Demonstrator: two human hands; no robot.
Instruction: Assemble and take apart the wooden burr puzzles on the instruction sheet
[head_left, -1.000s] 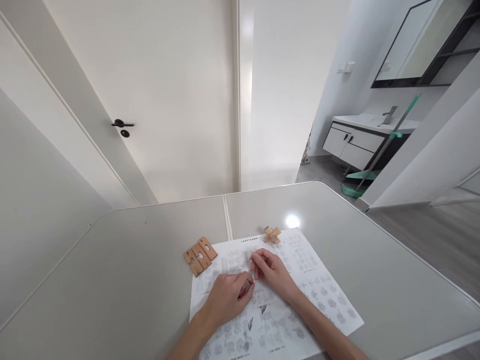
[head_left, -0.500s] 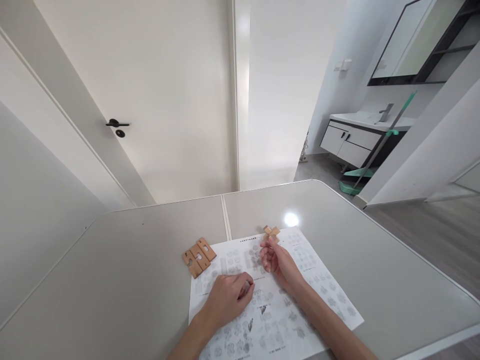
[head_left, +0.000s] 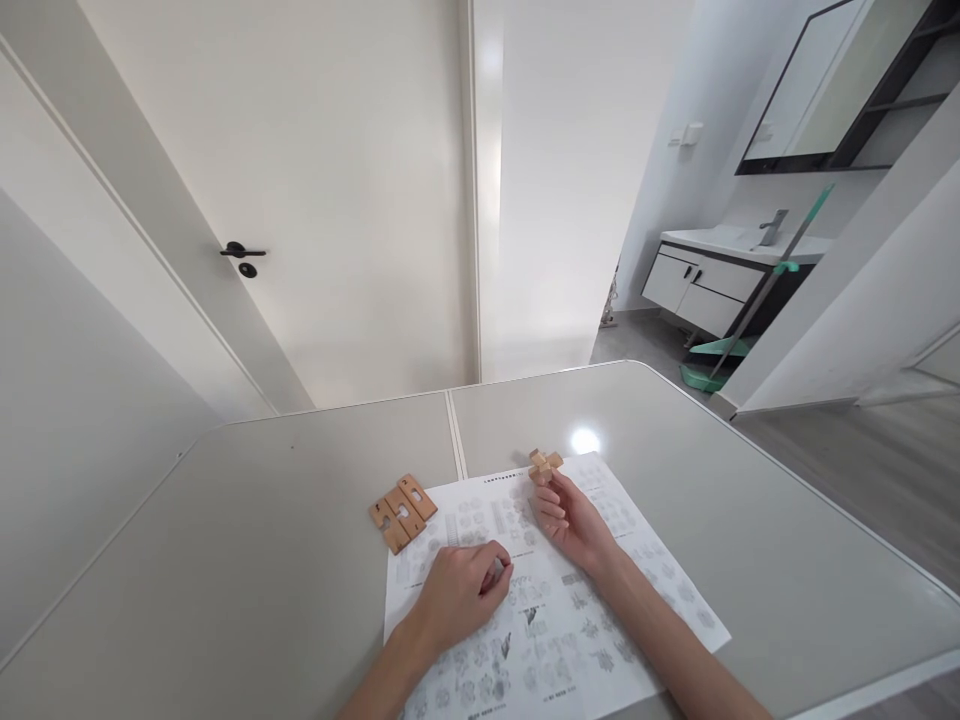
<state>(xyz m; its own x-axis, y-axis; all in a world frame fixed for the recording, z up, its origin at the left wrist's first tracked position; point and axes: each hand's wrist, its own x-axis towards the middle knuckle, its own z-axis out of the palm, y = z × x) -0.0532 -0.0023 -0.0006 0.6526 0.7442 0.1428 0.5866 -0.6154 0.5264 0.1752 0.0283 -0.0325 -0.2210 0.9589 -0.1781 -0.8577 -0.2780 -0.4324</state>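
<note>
A small wooden interlocking burr puzzle (head_left: 545,464), cross-shaped with stubby arms, is at the fingertips of my right hand (head_left: 566,520), near the top edge of a printed paper sheet (head_left: 540,640). That hand is closed on it, palm turned up and inward, the other fingers curled. On the left part of the sheet rests my left hand (head_left: 461,590), its fingers bent toward the thumb and nothing visible in them. Up and left of it, three flat wooden puzzle plates (head_left: 403,512) with cut-out slots and dark numbers lie side by side, partly over the sheet's corner.
The grey table (head_left: 225,540) has a pale seam (head_left: 455,435) across it and a bright light reflection at the back. Beyond stand a white door (head_left: 360,200) with a black handle, a washbasin cabinet (head_left: 701,285), and a green broom and dustpan (head_left: 705,375).
My right hand has turned and shifted slightly right, and the burr puzzle in its fingertips shows at a different angle. My left hand stays nearly still. The whole view has shifted a little.
</note>
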